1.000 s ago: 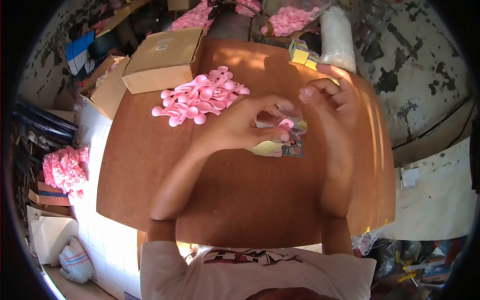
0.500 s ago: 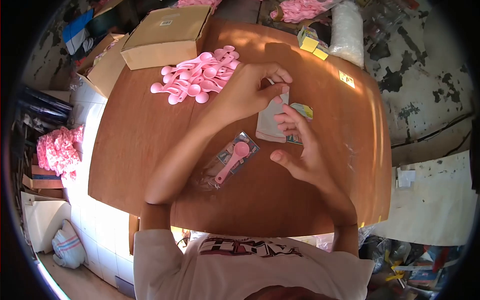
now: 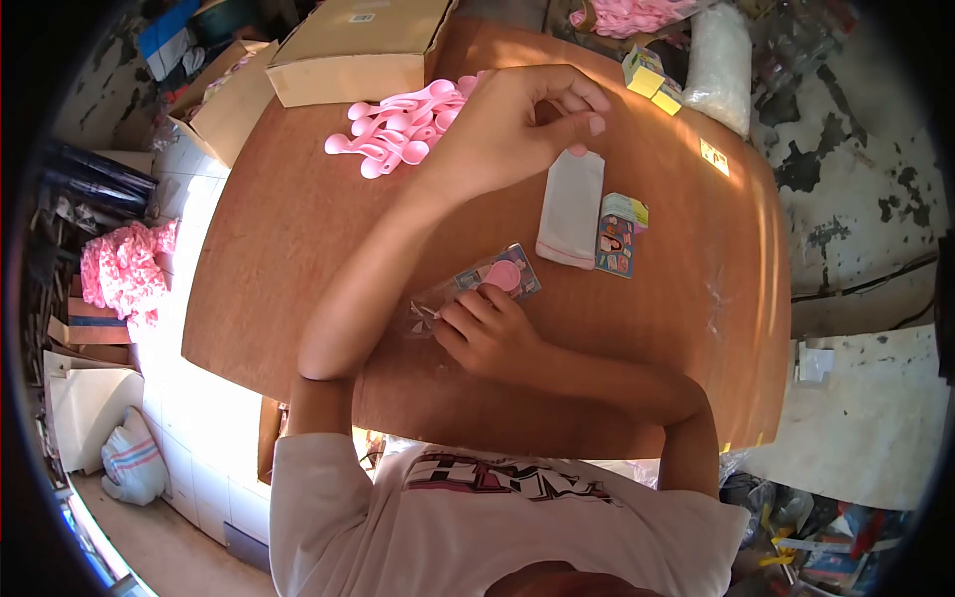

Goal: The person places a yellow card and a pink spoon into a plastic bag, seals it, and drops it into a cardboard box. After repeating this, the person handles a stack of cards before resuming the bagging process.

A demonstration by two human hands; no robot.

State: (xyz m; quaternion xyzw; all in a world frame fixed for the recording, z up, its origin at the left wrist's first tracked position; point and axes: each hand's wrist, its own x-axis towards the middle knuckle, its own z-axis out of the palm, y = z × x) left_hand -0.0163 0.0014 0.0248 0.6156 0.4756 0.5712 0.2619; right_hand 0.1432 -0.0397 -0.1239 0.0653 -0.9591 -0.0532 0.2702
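Note:
My left hand (image 3: pixel 527 129) is raised above the table, its fingers curled in near the thumb; whatever it may hold is hidden. Below its fingertips lies a stack of clear-white plastic sleeves (image 3: pixel 572 214), beside a stack of printed cards (image 3: pixel 616 244). My right hand (image 3: pixel 492 333) is closed at the open end of a clear bag (image 3: pixel 433 298), pinching the plastic. A pink spoon (image 3: pixel 505 276) rests on a printed card (image 3: pixel 527 264) there, its handle covered by my fingers. Loose pink spoons (image 3: pixel 398 124) are heaped beyond my left forearm.
A closed cardboard box (image 3: pixel 353 75) stands at the table's back left, an open carton (image 3: pixel 224 99) beside it. Small yellow boxes (image 3: pixel 652 80) and a plastic roll (image 3: pixel 719 70) are at the back right. A pink bundle (image 3: pixel 124 269) sits off the table at the left.
My right hand has moved down and left from the sleeves to the bagged spoon and closed on the bag. My left hand has shifted slightly up and away from the sleeves.

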